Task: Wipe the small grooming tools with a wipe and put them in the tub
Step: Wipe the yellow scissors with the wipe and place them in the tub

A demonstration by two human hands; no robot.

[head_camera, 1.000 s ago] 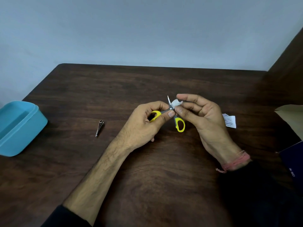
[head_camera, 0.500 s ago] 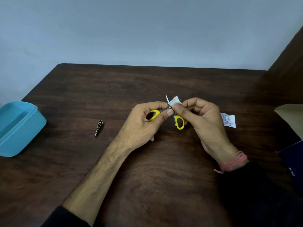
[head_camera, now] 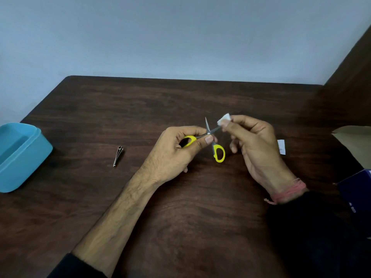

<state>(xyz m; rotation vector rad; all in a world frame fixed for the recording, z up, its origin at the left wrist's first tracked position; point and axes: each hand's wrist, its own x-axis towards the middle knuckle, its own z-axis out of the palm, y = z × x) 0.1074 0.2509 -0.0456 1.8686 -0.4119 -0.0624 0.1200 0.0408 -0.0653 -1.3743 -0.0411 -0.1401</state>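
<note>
At the far left edge of the dark wooden table (head_camera: pixel 180 217) sits the blue tub (head_camera: pixel 22 157), open on top and partly cut off by the frame. To its right, well apart from it, the metal nail clipper (head_camera: pixel 118 156) lies flat on the bare wood, its narrow end pointing toward the person. Further right, the left hand (head_camera: pixel 176 151) holds the small scissors (head_camera: pixel 208 137) above the table: the fingers are curled shut around one yellow handle loop, with the thumb pressed just below the pivot. The scissors are spread open, one blade pointing up and away, the other pointing right, while the second yellow loop hangs free below the pivot, gripped by neither hand. Just right of the scissors, the right hand (head_camera: pixel 255 145) pinches the small folded white wipe (head_camera: pixel 223 119) between thumb and forefinger, closed on it at the tip of the right-pointing blade; whether the wipe touches the blade tip or sits just off it cannot be told. The other fingers of that hand are loosely curled. A pink thread band (head_camera: pixel 289 192) circles the right wrist above a dark sleeve. Behind the right hand a small white printed wrapper (head_camera: pixel 281 146) lies on the table, and at the right edge show a brown paper piece (head_camera: pixel 353 141) and a dark blue box (head_camera: pixel 359 197), both cropped.
</note>
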